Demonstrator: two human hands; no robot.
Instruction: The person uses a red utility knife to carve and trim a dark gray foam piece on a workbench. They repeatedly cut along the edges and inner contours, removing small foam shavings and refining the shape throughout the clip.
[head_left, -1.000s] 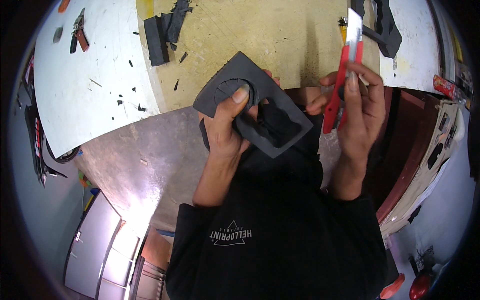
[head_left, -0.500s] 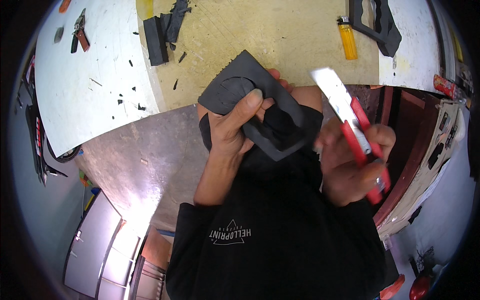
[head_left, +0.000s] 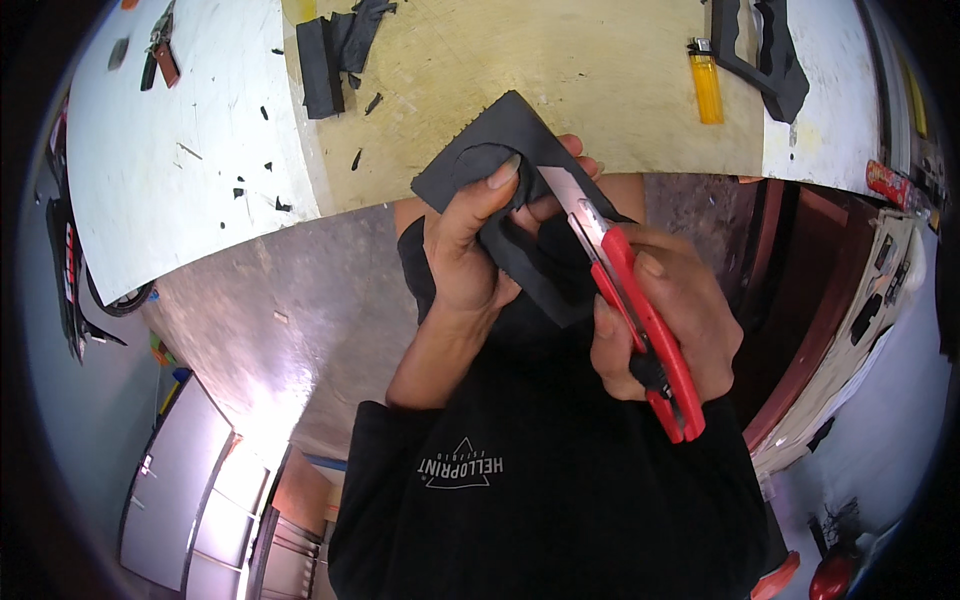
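My left hand (head_left: 468,235) grips a dark grey foam piece (head_left: 490,125) above my lap, just off the table's near edge. The thumb presses on a rounded, cut part of the foam, and fingertips show behind its far right edge. An opening runs through the piece, partly covered by my hand. My right hand (head_left: 685,310) is closed around a red utility knife (head_left: 645,320) with its blade out. The blade points up and left and lies over the foam beside the opening; whether it touches cannot be made out.
On the table (head_left: 450,60) lie a dark foam block (head_left: 320,70) with torn scraps (head_left: 362,35), a yellow lighter (head_left: 706,90), another cut foam piece (head_left: 780,60) and small dark crumbs. A brown-handled tool (head_left: 163,60) rests at the far left. A reddish-brown cabinet (head_left: 800,290) stands at right.
My right hand has brought the knife leftward, from apart on the right to over the foam. The foam has shifted slightly, still in my left hand.
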